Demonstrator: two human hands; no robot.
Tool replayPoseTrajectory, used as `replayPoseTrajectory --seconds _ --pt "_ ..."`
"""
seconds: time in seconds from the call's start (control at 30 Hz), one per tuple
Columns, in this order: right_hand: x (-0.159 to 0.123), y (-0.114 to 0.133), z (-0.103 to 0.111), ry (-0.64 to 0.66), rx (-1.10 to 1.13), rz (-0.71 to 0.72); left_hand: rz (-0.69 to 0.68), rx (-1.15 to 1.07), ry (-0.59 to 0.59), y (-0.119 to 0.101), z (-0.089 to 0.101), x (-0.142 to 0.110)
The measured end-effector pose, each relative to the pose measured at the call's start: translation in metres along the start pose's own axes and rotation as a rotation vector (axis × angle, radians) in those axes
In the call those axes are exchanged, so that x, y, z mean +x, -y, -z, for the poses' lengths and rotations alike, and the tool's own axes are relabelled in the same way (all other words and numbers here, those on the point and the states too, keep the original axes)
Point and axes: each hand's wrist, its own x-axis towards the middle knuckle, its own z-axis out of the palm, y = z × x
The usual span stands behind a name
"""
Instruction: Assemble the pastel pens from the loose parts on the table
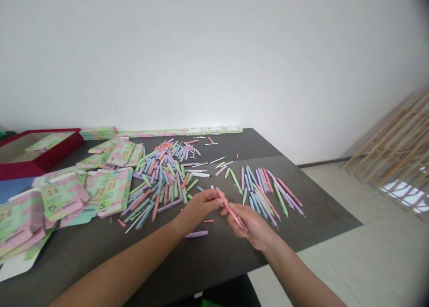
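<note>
Over the dark table, both my hands meet on one coral-pink pen. My left hand pinches its upper end between thumb and fingers. Around the lower part, the fingers of my right hand are closed. Beneath my left wrist lie a purple pen part and a small coral piece. To the right of my hands are pens in pastel colours, laid roughly side by side. A large heap of pen parts spreads to the left, with white refills beside it.
Flattened printed cartons cover the table's left side. Behind them stand a red box and a row of small boxes along the white wall. A bamboo rack leans at the right, beyond the table edge.
</note>
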Motion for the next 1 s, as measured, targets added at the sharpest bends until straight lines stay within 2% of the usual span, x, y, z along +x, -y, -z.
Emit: replayPoseTrajectory --seconds 0.1,0.17,0.2,0.23,0.3,0.47,0.6,0.77,0.87,0.93,1.0 --pt "-0.011 0.009 0.042 -0.452 -0.591 0.114 0.001 0.196 -0.137 0.011 0.006 0.0" --pt "-0.018 0.011 0.077 -0.732 -1.081 0.084 -0.043 0.37 -0.175 0.019 0.011 -0.006" --pt "-0.022 0.01 0.093 -0.8 -1.287 0.048 -0.072 0.465 -0.161 0.023 0.012 -0.01" --pt "-0.025 0.007 0.106 -0.808 -1.44 0.027 -0.104 0.557 -0.134 0.026 0.012 -0.015" --pt "-0.03 -0.001 0.122 -0.823 -1.55 0.001 -0.167 0.716 -0.058 0.03 0.011 -0.025" --pt "-0.034 -0.022 0.125 -0.843 -1.718 0.037 -0.255 1.004 0.094 0.037 0.008 -0.05" --pt "-0.034 -0.029 0.129 -0.803 -1.741 0.09 -0.282 1.114 0.098 0.045 0.013 -0.063" --pt "-0.03 -0.032 0.136 -0.807 -1.74 0.15 -0.266 1.189 0.025 0.053 0.026 -0.06" --pt "-0.023 -0.027 0.122 -0.76 -1.692 0.278 -0.277 1.177 -0.051 0.048 0.029 -0.057" --pt "-0.016 -0.021 0.103 -0.667 -1.626 0.37 -0.287 1.155 -0.088 0.042 0.027 -0.06" --pt "-0.007 -0.014 0.078 -0.544 -1.545 0.391 -0.293 1.151 -0.108 0.037 0.023 -0.066"
